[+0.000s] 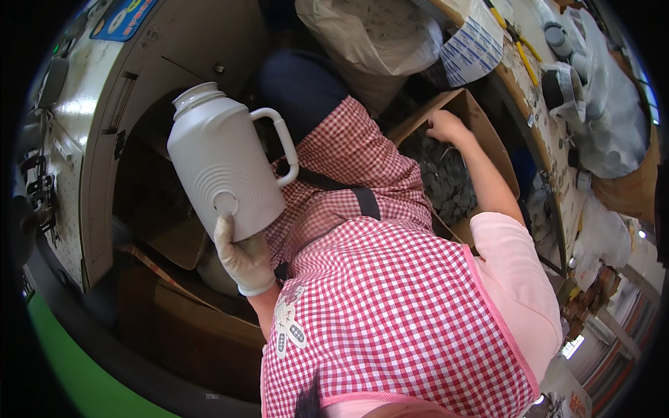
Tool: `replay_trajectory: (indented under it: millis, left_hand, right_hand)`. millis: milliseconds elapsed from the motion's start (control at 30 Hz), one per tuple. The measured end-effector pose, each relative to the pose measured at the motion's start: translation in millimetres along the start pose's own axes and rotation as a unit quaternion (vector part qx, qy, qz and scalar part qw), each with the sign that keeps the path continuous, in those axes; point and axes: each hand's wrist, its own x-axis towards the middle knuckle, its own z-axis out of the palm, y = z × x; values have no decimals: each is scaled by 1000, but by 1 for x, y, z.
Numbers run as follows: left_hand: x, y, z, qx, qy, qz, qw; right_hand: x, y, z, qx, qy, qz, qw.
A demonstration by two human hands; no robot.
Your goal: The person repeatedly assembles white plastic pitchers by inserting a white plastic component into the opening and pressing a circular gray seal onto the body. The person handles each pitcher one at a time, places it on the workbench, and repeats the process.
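My left hand [240, 254], in a pale glove, grips the base of a white plastic jug [226, 164]. The jug stands tilted in front of me, its round neck up and its looped handle on the right. Ridged rings and a small round spot mark its side. My right hand [446, 127] is bare, over the far part of an open cardboard box [498, 143]. Its fingers are curled closed; what they hold, if anything, I cannot make out. Many flat grey pieces [446, 177] fill the box below that hand.
A large whitish bag [369, 35] stands at the back. On the right bench [536, 132] lie yellow-handled pliers [519, 45] and clear bags of grey parts [606, 125]. A pale cabinet [101, 153] rises at left, with another cardboard box [188, 299] low beside my left arm.
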Motion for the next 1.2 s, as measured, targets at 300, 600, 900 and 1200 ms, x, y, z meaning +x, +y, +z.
replay_trajectory:
  millis: [300,600,900,1200]
  left_hand:
    - [12,-9,-6,-110,-92,-9,990]
    - [-1,-8,-4,-135,-99,-25,986]
    - [-6,7,-14,186,-77,117,973]
    - [-2,27,-12,41,-51,112,991]
  right_hand:
    - [8,24,135,118,252,84,957]
    - [-85,-66,-57,508,205,16,837]
    - [-94,-334,-140,599,-10,-356,718]
    - [-91,-388,-131,621,-84,-352,696]
